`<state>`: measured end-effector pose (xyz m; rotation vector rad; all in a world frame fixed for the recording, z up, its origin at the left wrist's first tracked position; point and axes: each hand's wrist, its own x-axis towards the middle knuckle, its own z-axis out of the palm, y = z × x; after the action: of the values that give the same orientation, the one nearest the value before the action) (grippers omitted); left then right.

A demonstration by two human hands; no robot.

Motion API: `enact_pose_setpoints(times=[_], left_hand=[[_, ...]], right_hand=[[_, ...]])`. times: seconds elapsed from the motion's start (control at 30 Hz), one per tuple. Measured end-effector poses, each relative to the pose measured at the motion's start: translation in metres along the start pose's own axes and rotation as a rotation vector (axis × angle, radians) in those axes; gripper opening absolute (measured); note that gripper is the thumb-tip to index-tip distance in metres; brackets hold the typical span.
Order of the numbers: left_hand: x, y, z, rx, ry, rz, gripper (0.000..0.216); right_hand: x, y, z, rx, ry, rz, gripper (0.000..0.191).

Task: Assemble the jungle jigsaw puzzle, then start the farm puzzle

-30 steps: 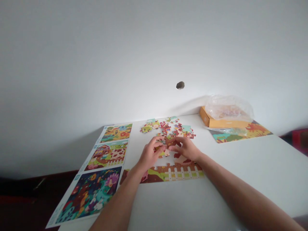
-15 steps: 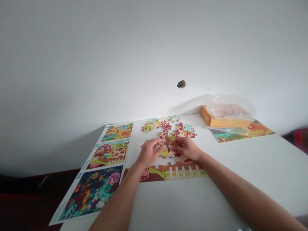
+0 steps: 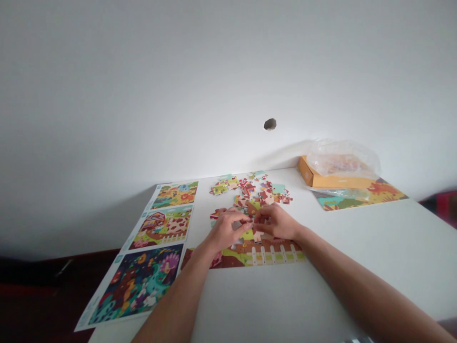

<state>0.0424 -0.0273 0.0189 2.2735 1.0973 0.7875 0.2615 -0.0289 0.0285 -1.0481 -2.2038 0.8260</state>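
Observation:
My left hand and my right hand meet over a jigsaw puzzle, fingertips nearly touching. Each is closed in a pinch at a green-and-pink puzzle piece between them; the fingers hide part of it. Just below lies the joined bottom strip, showing a white fence, brown ground and a pink animal partly behind my left wrist. Loose and partly joined pieces with red, cow-spotted and pale blue parts lie beyond my hands. Another red piece shows left of my left hand.
A picture sheet with three printed scenes lies at the table's left edge. At the back right, an orange box carries a clear plastic bag, beside a colourful board. The wall behind has a hole.
Both hands have shifted slightly toward me. The green-and-pink section between them has moved down against the bottom strip, narrowing the white gap there.

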Motion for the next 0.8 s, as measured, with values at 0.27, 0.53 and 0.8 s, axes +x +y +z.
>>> enact_pose_setpoints(times=[0.27, 0.53, 0.8], left_hand=[[-0.0018, -0.0041, 0.0023, 0.031, -0.061, 0.096, 0.014], [-0.0014, 0.0007, -0.0021, 0.188, -0.126, 0.11, 0.02], [-0.0025, 0.0022, -0.0028, 0.243, -0.183, 0.118, 0.034]], right_hand=[[-0.002, 0.003, -0.0017, -0.241, 0.011, -0.108, 0.022], [-0.0021, 0.0048, -0.0013, -0.342, -0.035, -0.135, 0.031], [-0.0016, 0.0039, -0.004, -0.382, -0.071, -0.116, 0.038]])
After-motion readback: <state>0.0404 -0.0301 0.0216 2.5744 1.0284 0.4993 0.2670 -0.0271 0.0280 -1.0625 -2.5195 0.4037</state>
